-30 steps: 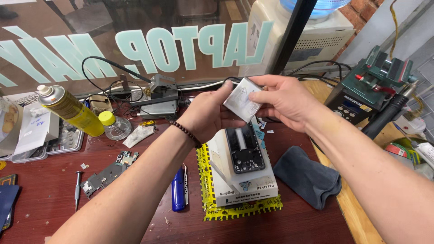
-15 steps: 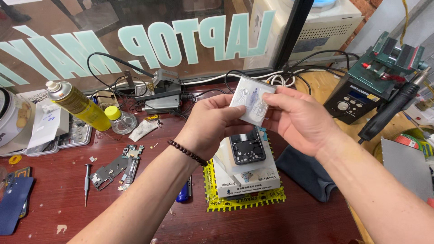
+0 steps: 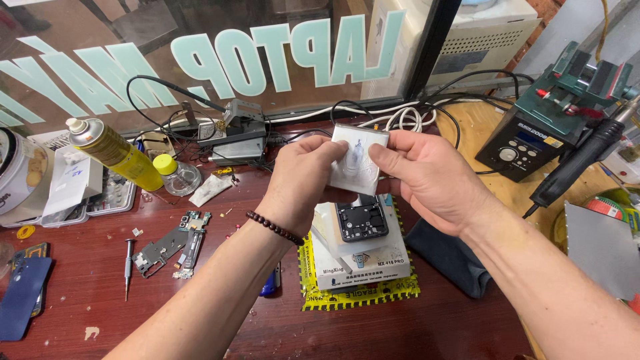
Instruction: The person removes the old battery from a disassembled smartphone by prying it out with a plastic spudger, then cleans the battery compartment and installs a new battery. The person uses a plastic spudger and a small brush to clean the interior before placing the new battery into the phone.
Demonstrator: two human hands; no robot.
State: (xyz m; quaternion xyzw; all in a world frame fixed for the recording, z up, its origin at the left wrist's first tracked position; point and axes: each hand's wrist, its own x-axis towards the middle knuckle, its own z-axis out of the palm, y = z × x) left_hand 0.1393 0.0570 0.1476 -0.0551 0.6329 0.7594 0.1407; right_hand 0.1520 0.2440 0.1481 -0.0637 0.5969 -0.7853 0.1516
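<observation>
Both hands, left (image 3: 303, 183) and right (image 3: 430, 177), are still gripping the white packet (image 3: 359, 160) with their fingers, now holding it flatter, above the phone frame (image 3: 362, 219).

White packet (image 3: 358, 160); yellow spray can (image 3: 119, 154); dark red desk (image 3: 93, 313); yellow-black mat (image 3: 360, 299); dark grey cloth (image 3: 448, 257).

Both arms reach forward from the bottom and come close together in the middle. The left hand (image 3: 303, 177) is raised with its back to the camera, its fingers curled in and its thumb pinching. A dark bead band sits on the left wrist. The right hand (image 3: 433, 175) faces it, its thumb and fingers pinching too. The two thumbs almost touch.
</observation>
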